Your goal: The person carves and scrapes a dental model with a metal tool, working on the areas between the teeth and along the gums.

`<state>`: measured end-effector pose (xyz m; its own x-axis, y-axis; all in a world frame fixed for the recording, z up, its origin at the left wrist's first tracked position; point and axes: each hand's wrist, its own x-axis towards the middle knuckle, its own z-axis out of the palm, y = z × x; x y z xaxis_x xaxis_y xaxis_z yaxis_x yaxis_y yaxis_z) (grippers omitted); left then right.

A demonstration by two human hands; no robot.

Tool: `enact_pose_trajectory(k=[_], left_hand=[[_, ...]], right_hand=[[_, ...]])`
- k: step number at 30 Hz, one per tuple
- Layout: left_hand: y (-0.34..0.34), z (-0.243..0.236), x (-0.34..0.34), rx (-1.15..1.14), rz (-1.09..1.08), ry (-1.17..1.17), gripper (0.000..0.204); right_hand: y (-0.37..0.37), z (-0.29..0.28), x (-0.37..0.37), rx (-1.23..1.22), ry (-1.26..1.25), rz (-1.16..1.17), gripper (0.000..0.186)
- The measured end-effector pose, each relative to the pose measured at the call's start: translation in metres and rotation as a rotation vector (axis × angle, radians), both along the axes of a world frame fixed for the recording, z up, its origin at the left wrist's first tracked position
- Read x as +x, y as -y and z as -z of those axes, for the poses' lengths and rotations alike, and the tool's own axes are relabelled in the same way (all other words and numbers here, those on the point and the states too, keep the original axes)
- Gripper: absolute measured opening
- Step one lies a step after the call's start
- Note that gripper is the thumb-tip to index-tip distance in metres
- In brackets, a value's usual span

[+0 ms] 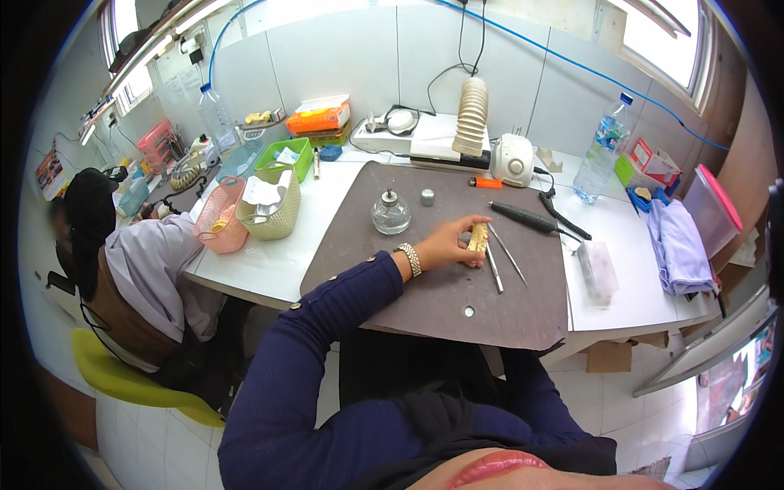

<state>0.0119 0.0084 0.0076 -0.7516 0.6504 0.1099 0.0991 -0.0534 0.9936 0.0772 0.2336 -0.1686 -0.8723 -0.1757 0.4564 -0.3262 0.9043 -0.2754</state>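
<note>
well, far to my left a person in a pale coat [147, 261] sits hunched on a yellow-green chair [122, 376] at the next stretch of the white bench [269, 265], beneath a window. nearer me on that bench stand a pink basket [222, 216] and a beige woven basket [269, 204], touching side by side, with a green tray [286, 157] and a clear water bottle [216, 114] behind them by the white tiled wall. my work surface is a dark grey board [408, 302] laid on the bench, its front edge overhanging toward me. on it a small glass spirit lamp [391, 212] stands upright. my left hand [445, 243], reaching out on a navy sleeve with a metal watch at the wrist, lies on the board with the fingers curled around a small yellowish dental cast [478, 238], gripping it against the board. just right of the cast lie two thin metal instruments [502, 261], and beyond them a dark handpiece [523, 216] with a coiled cord. behind stand a white motor unit [512, 159] and a ribbed cream stack [471, 116]. further right are a second water bottle [600, 147], a clear plastic box [598, 269] and a folded lilac cloth [678, 245]. i cannot see my right hand.
</note>
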Motion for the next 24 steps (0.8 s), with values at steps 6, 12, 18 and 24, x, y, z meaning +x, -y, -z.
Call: enact_pose_trajectory(k=[6,12,18,24], left_hand=[[0.003,0.000,0.002,0.003,0.013,0.004,0.070],[0.004,-0.002,0.000,-0.013,0.033,0.014,0.071],[0.003,-0.002,-0.002,-0.008,0.048,0.022,0.072],[0.004,-0.004,-0.003,-0.010,0.025,0.045,0.072]], right_hand=[[-0.022,-0.013,0.013,-0.012,0.063,0.037,0.038],[-0.015,-0.015,0.017,-0.027,0.034,0.043,0.037],[0.008,-0.022,0.044,-0.030,0.019,0.069,0.037],[0.011,-0.034,0.084,-0.032,0.066,0.126,0.036]])
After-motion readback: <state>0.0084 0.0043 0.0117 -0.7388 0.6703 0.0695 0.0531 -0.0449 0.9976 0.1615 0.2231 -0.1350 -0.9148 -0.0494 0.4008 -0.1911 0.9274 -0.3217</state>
